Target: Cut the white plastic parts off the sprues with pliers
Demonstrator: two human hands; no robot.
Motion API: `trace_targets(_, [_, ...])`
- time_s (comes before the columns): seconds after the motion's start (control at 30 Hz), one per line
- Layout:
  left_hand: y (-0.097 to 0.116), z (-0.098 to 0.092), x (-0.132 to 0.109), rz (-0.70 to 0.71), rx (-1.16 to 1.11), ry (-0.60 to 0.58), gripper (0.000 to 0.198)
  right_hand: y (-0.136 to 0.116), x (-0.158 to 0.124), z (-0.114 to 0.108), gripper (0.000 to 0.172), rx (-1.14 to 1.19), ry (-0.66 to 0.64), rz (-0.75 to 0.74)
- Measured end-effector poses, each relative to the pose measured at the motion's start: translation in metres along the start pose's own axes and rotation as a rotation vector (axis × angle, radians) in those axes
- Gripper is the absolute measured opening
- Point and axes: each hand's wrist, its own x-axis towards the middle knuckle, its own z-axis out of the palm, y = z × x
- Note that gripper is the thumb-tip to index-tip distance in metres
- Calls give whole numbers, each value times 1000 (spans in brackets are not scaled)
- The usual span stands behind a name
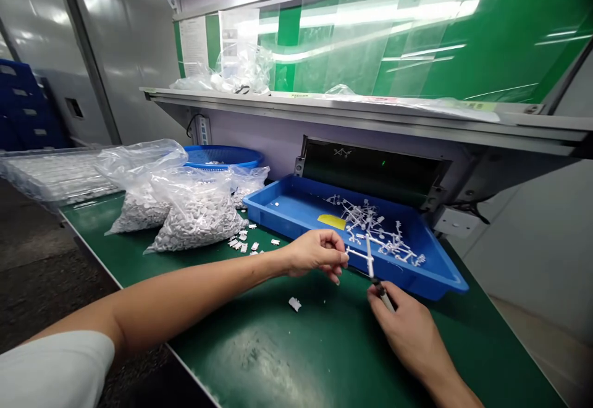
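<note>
My left hand [323,253] is closed, pinching the end of a thin white plastic sprue [369,256] over the front edge of the blue tray [296,230]. My right hand [407,327] wraps round a small tool with a dark head and light handle [383,295]; its head touches or nearly touches the sprue's lower end. Inside the tray, a tangle of white sprues [365,216] lies beside a yellow patch [332,221]. One small white part [294,304] rests on the green tabletop below my left hand.
Clear bags full of small white parts [199,219] stand at the left, near several loose white pieces [243,246]. Behind them is a blue basket [222,156]. Clear stacked trays [60,173] are at the far left. A shelf [324,109] spans the bench above a dark roller [365,167].
</note>
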Motion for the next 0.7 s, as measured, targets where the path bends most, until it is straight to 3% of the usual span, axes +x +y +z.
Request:
trace_targets(0.27, [-19, 10, -19, -157, -426, -52, 32, -8, -8, 2, 20, -155, 0, -80])
trace_targets(0.47, [-25, 18, -21, -187, -481, -63, 33, -9, -10, 5, 23, -162, 68, -187])
trace_targets(0.7, [-26, 19, -20, -184, -510, -27, 31, -4, -9, 7, 22, -168, 54, -206])
